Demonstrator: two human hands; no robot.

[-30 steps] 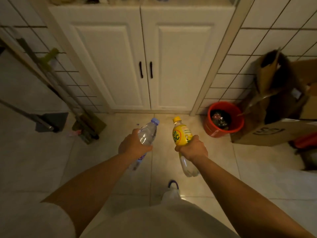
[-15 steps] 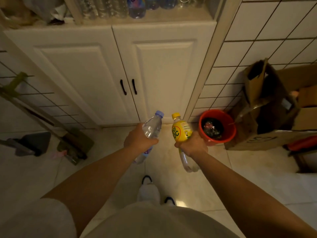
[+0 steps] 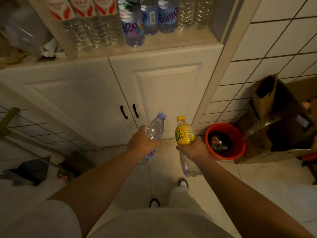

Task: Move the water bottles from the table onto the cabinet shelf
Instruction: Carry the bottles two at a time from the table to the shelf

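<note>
At centre frame, the left hand (image 3: 143, 143) grasps a clear purple-capped water bottle (image 3: 155, 128) and the right hand (image 3: 193, 149) grasps a yellow-labelled bottle (image 3: 183, 134), both held before the cabinet doors (image 3: 163, 93). The cabinet shelf (image 3: 171, 43) at upper centre looks crowded; setting these in could topple the standing bottles (image 3: 133, 30).

Light: dim, warm.
Floor (image 3: 267, 182): pale tiles.
Doors (image 3: 164, 93): white, dark handles, ahead of hands.
Wall (image 3: 274, 48): white tiles, right.
Bucket (image 3: 239, 150): red, beside right hand.
Boxes (image 3: 277, 121): cardboard, far right.
</note>
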